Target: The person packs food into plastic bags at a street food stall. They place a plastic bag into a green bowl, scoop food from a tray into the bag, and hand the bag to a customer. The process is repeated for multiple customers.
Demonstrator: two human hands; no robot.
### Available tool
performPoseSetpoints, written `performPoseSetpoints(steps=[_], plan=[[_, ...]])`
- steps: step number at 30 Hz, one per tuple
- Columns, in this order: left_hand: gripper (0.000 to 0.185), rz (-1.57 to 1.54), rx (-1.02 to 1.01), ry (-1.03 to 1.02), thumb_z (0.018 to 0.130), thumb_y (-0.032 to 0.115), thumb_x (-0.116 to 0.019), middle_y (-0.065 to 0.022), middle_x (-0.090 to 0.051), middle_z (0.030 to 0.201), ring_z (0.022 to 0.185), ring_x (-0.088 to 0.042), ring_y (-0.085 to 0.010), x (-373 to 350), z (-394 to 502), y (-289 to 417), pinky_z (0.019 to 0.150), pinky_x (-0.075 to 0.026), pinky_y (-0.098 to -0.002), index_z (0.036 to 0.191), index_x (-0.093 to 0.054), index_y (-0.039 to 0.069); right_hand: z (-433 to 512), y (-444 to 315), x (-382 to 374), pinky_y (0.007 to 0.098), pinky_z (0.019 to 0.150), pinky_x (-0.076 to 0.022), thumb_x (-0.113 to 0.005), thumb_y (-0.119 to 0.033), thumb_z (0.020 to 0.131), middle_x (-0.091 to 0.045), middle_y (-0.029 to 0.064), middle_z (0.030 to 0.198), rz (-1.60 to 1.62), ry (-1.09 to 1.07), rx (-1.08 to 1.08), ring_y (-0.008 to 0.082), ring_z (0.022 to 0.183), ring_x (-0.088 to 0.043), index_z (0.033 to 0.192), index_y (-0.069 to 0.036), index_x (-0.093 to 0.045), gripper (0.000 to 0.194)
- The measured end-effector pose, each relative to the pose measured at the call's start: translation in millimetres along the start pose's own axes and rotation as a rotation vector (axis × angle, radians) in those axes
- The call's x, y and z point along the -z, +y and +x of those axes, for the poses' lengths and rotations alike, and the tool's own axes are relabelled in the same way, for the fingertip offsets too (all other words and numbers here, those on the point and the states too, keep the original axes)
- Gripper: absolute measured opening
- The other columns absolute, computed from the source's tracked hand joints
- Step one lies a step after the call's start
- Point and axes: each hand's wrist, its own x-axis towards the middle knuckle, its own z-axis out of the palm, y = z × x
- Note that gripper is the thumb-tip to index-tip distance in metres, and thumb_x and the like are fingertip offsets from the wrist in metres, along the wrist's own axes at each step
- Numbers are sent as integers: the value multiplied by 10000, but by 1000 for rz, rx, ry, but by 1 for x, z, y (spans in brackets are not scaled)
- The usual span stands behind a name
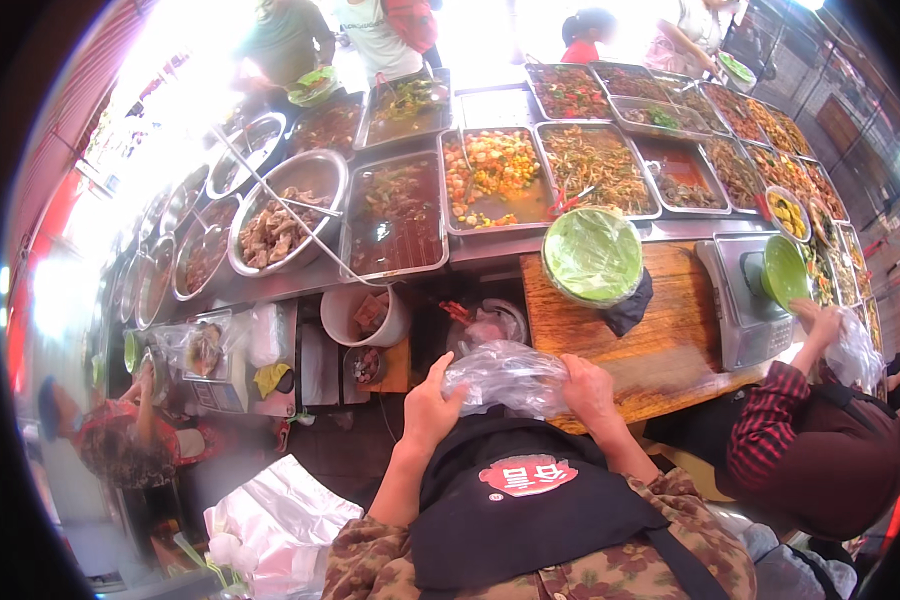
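Observation:
A crumpled clear plastic bag stretches between my two hands in front of my black apron. Its left end is gripped by my left hand, and its right end is pinched in my right hand. Beyond the bag, a green bowl lined with clear plastic sits at the near edge of the food trays, over a wooden board. Dark cloth lies beside the bowl. Just past my left hand stands a container with plastic bags and something red in it, its contents partly hidden.
Metal trays of cooked food and a round basin of meat pieces fill the counter. A white bucket stands front left. At right, a co-worker's hand is by a green bowl over a scale. People stand across the counter.

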Motion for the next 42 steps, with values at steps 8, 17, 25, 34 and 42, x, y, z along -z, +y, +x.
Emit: performPoseSetpoints(steps=[8, 17, 25, 34, 42], plan=[[872, 304, -175, -70, 727, 153, -761, -167, -573, 1031, 814, -618, -375, -30, 4, 4, 734, -510, -436, 1465, -303, 70, -21, 4, 6, 499, 670, -499, -572, -133, 818, -667, 186, 786, 247, -157, -64, 403, 759, -642, 953, -94, -667, 169], [410, 162, -253, -46, 855, 75, -565, -201, -673, 996, 871, -659, -377, -27, 20, -22, 740, -520, -438, 1263, -567, 120, -28, 30, -4, 471, 665, -510, -584, -132, 805, -673, 157, 849, -28, 25, -118, 366, 791, -652, 951, -97, -670, 172], [714, 305, -340, -82, 774, 278, -725, -218, -515, 1319, 1177, -505, -409, -30, 24, 8, 992, -409, -438, 1369, -443, 4, -35, 23, -2, 497, 618, -499, -612, -307, 849, -656, 193, 758, 156, 65, -169, 393, 720, -645, 869, -90, -646, 221], [464, 220, -564, -155, 772, -34, -544, -191, -603, 1146, 1060, -577, -377, -55, 34, 0, 898, -459, -430, 1232, -571, 14, -44, -12, 0, 469, 709, -509, -596, -185, 858, -675, 172, 871, 339, 62, -153, 377, 826, -651, 985, -71, -668, 186], [471, 54, -471, -157, 742, -111, -461, -226, -640, 1090, 1021, -607, -403, -43, 57, -28, 886, -475, -428, 1185, -590, -20, -68, -9, -22, 382, 499, -512, -568, -137, 785, -541, 86, 740, -311, 179, -161, 266, 621, -623, 814, -93, -546, 58]])
